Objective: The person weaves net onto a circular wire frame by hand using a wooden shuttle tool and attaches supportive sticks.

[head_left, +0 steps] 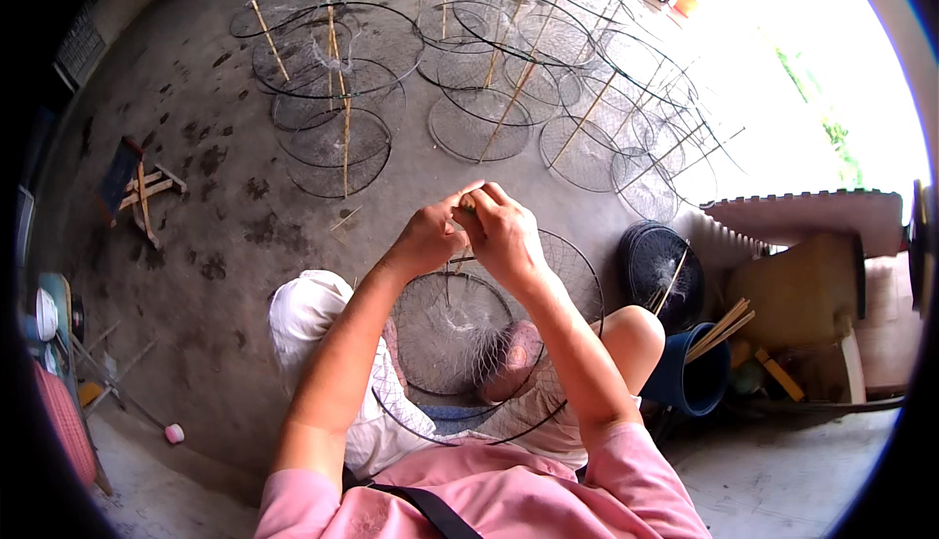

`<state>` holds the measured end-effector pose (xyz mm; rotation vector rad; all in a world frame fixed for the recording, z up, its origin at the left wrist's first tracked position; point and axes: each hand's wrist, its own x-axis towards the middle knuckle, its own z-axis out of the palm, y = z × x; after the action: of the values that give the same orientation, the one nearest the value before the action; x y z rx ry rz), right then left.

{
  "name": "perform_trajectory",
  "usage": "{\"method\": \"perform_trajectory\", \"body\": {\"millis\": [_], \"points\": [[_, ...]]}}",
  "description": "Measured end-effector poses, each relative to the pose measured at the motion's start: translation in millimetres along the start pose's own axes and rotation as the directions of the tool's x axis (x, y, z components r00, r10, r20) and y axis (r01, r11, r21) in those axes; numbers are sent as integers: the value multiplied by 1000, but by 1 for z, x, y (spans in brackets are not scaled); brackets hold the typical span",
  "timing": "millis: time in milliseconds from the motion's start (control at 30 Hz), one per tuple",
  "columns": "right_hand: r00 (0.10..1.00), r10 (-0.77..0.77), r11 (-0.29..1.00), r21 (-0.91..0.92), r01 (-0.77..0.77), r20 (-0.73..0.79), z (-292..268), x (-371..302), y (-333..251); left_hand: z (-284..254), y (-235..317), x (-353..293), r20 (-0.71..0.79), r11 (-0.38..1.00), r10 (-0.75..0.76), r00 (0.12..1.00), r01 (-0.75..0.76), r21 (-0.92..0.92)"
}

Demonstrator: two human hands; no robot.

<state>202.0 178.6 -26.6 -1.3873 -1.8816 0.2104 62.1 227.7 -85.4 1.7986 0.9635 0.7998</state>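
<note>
Between my legs rests a round mesh net trap [455, 334] with black hoops, one smaller hoop seen inside a larger one. Beyond it, in front of me, both hands meet with their fingers closed close together. My left hand [430, 238] is bent toward the right one, thumb and fingers pinched. My right hand [505, 234] curls its fingers down beside the left fingertips. Whatever they pinch is mostly hidden; only a small dark bit shows between the fingers. Just below the hands, a short piece of thin pale stick [460, 262] shows by the hoop.
Several hoop net traps [337, 153] propped with bamboo sticks stand ahead on the concrete floor. At right are a stack of black netted hoops [661, 270], a blue bucket [700, 382] with bamboo sticks [721, 332], and a tan box [797, 290]. A folding stool [142, 190] stands left.
</note>
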Motion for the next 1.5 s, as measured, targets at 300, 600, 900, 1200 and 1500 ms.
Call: {"method": "perform_trajectory", "body": {"millis": [300,600,900,1200,1500], "points": [[901,421,626,685,-373,106,-30,-28,17,-7,10,-3,32,961,-127,991,131,-244],[811,524,844,-288,-452,260,0,-85,1,-5,17,-6,-37,968,-186,982,177,-177],[988,149,986,-73,-151,-35,4,-62,-1,1,6,-4,-66,981,-82,994,69,-184],[998,-2,904,427,25,-55,-70,-40,-71,14,11,-9,-352,979,98,931,-26,203],[995,35,960,273,-59,91,-46,-153,-72,13,13,-11,-310,988,31,950,17,153]]}}
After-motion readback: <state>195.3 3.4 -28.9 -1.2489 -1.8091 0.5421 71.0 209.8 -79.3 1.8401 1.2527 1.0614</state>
